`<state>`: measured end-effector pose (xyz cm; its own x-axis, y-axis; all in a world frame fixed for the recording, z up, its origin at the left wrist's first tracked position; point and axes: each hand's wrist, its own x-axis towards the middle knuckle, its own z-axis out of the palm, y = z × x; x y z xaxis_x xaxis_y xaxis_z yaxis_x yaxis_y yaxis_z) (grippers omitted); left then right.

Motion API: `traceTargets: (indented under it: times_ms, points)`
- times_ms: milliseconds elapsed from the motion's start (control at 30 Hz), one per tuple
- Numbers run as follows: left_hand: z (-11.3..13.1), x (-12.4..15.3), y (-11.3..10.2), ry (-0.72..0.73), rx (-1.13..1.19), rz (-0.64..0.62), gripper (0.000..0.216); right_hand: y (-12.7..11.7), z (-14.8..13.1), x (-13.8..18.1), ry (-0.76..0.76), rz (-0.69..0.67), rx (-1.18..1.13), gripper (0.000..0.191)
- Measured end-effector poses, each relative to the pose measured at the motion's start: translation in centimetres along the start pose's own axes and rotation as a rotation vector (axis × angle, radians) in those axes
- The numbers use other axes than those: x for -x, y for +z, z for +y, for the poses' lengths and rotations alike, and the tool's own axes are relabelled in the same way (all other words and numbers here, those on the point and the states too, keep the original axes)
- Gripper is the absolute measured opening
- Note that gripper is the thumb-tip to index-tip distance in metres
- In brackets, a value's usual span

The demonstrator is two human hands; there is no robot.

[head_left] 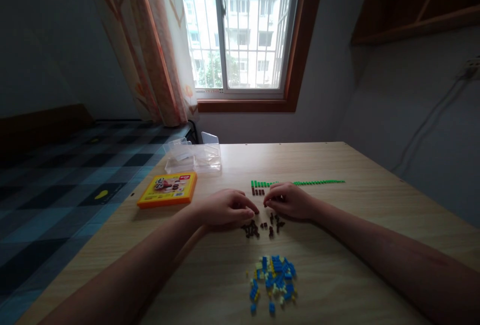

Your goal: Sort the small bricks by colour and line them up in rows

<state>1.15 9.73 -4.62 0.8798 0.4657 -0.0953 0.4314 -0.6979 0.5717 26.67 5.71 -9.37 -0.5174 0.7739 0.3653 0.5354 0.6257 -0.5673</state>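
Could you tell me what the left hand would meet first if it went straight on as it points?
Probably the fingertips of the right hand, across a narrow gap; loose brown bricks lie nearer the camera.

Tabletop (337, 245): pale wood-grain laminate, smooth, matt w/ faint sheen. Dark brown bricks (258, 227) at centre, green brick row (318, 182) at 1 o'clock and blue/yellow/white brick pile (273, 280) at 6 o'clock are seen as hard plastic, slightly glossy. Clear boxes (195, 157) at 11 o'clock: glossy see-thru plastic. Orange box (168, 188) at 10 o'clock: smooth printed card. Curtain (157, 55): thin cloth. Window frame (296, 65): varnished wood.
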Motion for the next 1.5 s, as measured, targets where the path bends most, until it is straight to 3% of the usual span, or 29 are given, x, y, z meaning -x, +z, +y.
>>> traceTargets:
  times_ms: [367, 600, 900, 1067, 1500]
  points:
    - [0.0, 0.0, 0.2, -0.011, 0.005, 0.038, 0.035, 0.4, -0.1, 0.4, -0.034, 0.099, 0.221, 0.016]
    - [0.2, 0.0, 0.2, -0.014, -0.006, 0.060, 0.033, 0.4, 0.2, 0.6, -0.067, 0.160, 0.173, 0.018]
    - [-0.3, -0.2, 0.8, 0.016, 0.036, 0.141, 0.030, 0.3, 0.9, 0.4, 0.027, 0.240, 0.265, 0.019]
    - [-1.1, -0.3, 1.2, -0.046, 0.098, 0.208, 0.033, 0.6, 1.3, 0.2, 0.042, 0.245, 0.288, 0.020]
    - [-0.9, -0.2, 1.2, -0.100, 0.125, 0.221, 0.037, 0.6, 1.2, 0.2, 0.012, 0.193, 0.319, 0.022]
